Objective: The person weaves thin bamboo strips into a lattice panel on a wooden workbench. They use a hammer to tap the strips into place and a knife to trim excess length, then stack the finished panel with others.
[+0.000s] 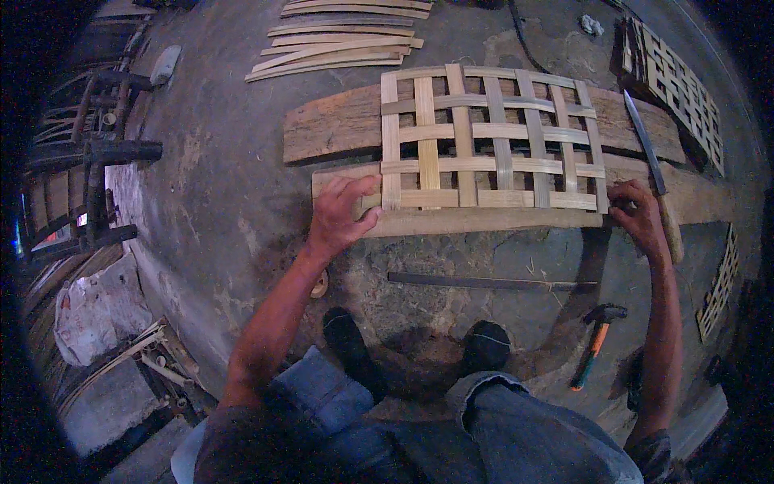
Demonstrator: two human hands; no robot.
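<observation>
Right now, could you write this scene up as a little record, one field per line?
Lattice: one woven sheet of pale strips, flat across the boards
Boards: two, wooden, on the floor
Left hand: at the lattice's left edge, thumb and fingers apart; contact unclear
Right hand: at its right edge, fingers curled; grip unclear
Knife: right of the lattice, across the boards
Hammer: on the floor, near the right forearm
Loose strips: on the floor beyond the boards
</observation>
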